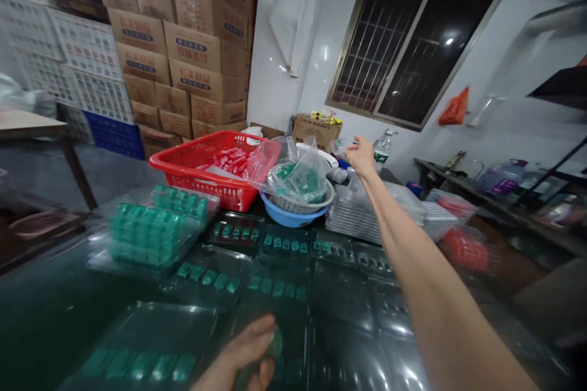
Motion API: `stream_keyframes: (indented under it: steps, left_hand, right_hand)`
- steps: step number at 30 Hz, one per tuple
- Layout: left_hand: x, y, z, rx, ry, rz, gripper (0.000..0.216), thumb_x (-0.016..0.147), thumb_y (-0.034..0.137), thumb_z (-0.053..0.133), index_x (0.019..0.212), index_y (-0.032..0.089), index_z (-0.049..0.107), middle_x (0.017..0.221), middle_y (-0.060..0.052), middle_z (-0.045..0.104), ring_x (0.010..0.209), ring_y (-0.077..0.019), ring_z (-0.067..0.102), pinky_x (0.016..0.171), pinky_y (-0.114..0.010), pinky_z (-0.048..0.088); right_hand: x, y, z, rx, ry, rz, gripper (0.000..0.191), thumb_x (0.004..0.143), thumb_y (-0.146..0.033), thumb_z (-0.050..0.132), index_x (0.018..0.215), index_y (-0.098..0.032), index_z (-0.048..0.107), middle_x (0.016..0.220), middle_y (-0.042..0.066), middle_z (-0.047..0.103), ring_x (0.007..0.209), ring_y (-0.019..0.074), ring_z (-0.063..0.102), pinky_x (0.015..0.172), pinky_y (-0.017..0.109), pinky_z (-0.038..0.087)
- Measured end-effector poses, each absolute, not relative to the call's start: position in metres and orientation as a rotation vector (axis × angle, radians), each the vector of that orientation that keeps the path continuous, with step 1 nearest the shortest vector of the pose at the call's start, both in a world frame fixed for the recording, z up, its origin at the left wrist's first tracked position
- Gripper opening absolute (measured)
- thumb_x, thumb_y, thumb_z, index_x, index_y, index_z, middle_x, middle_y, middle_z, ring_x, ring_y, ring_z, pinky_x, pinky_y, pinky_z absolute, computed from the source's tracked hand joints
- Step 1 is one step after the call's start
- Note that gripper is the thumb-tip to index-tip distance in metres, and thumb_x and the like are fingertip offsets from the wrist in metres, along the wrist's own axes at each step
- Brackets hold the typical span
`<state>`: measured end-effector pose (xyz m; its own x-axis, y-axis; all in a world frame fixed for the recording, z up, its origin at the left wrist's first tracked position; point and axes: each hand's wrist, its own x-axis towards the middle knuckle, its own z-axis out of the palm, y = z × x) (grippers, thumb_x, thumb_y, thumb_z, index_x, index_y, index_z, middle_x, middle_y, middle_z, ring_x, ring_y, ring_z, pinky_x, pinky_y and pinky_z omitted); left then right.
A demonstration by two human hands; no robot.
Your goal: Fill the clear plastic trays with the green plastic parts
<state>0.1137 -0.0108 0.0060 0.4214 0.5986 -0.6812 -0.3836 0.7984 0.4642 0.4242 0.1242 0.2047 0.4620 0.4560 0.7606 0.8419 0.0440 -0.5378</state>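
My left hand is low in the middle of the head view, blurred, its fingers curled round a small green packet over a clear plastic tray. My right hand reaches far forward, fingers bent together near clear plastic film and a water bottle; anything inside them is hidden. Rows of green packets lie in several clear trays, such as the near-left tray and the tray behind it. More green packets in a plastic bag sit in a grey strainer set in a blue basin.
A red basket holds red packets. Filled green trays are stacked at left; piled clear trays lie under my right arm. Cardboard boxes and white crates stand behind. A cluttered counter is at right.
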Motion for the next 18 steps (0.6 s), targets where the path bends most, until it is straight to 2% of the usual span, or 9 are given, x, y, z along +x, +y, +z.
stream_keyframes:
  steps: [3,7,11,14,18]
  left_hand:
    - [0.113,-0.006,0.024,0.284,0.883,0.742,0.031,0.057,0.000,0.066,0.084,0.014,0.062,0.087,-0.003,0.062,0.070,-0.0096,0.059,0.061,-0.017,0.048]
    - [0.122,-0.002,0.034,0.325,0.772,0.695,0.027,0.058,-0.001,0.064,0.079,0.015,0.063,0.080,-0.002,0.062,0.067,-0.0084,0.058,0.058,-0.016,0.046]
    - [0.130,-0.013,0.028,0.401,0.728,0.626,0.026,0.057,0.002,0.065,0.079,0.016,0.063,0.076,-0.001,0.062,0.067,-0.0103,0.058,0.061,-0.019,0.046]
    - [0.132,-0.025,0.022,0.504,0.687,0.570,0.027,0.060,0.006,0.065,0.084,0.016,0.062,0.075,-0.003,0.063,0.066,-0.0112,0.058,0.061,-0.020,0.046]
    - [0.135,-0.036,0.020,0.647,0.642,0.563,0.021,0.062,0.012,0.064,0.083,0.013,0.061,0.073,-0.005,0.062,0.058,-0.0111,0.057,0.054,-0.021,0.044]
  right_hand:
    - [0.403,0.107,0.183,-1.580,-1.251,-0.322,0.043,0.065,-0.012,0.053,0.107,-0.008,0.050,0.075,0.005,0.061,0.067,0.0154,0.056,0.067,0.032,0.045]
    - [0.332,0.004,0.128,-1.423,-1.737,0.055,0.023,0.073,-0.019,0.052,0.096,-0.019,0.057,0.081,0.001,0.060,0.070,0.0121,0.054,0.068,0.028,0.044]
    - [0.284,-0.078,0.084,-1.417,-1.979,0.505,0.022,0.074,-0.016,0.054,0.095,-0.020,0.058,0.082,0.001,0.058,0.069,0.0101,0.053,0.063,0.022,0.043]
    - [0.280,-0.093,0.063,-1.476,-1.939,0.553,0.022,0.075,-0.013,0.052,0.094,-0.021,0.059,0.082,0.002,0.057,0.073,0.0109,0.053,0.066,0.023,0.041]
    - [0.286,-0.100,0.054,-1.590,-1.869,0.559,0.021,0.072,-0.013,0.054,0.091,-0.021,0.060,0.075,0.000,0.055,0.066,0.0102,0.051,0.061,0.023,0.040]
